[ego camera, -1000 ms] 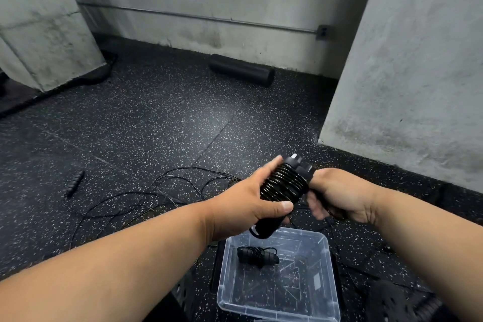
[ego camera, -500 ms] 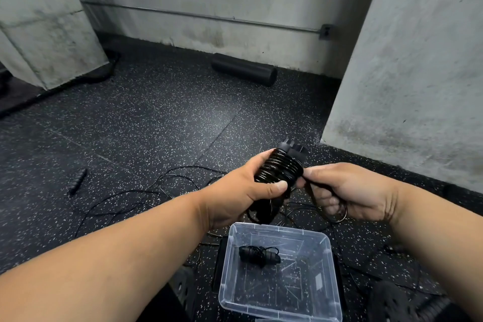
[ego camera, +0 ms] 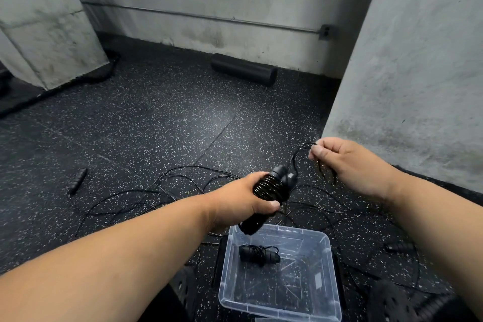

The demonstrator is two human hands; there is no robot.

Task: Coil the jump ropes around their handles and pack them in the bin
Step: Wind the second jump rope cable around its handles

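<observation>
My left hand (ego camera: 241, 202) grips a pair of black jump rope handles (ego camera: 274, 185) with cord coiled tightly around them, held above the bin's far edge. My right hand (ego camera: 347, 165) pinches the loose end of that cord (ego camera: 304, 148), pulled out up and to the right of the handles. A clear plastic bin (ego camera: 332, 264) sits on the floor below, holding one coiled black jump rope (ego camera: 258, 253). More loose black rope (ego camera: 136, 193) sprawls on the speckled floor, with a separate handle (ego camera: 77, 180) at the left and another handle (ego camera: 398, 246) to the right of the bin.
A black foam roller (ego camera: 244, 72) lies by the back wall. Concrete pillars stand at the left (ego camera: 44, 34) and right (ego camera: 413, 73). Dark shoes (ego camera: 389, 300) show at the bottom edge near the bin.
My right hand has drawn away from the handles, up and to the right, pulling the cord end out. My left hand tilted the coiled handles lower.
</observation>
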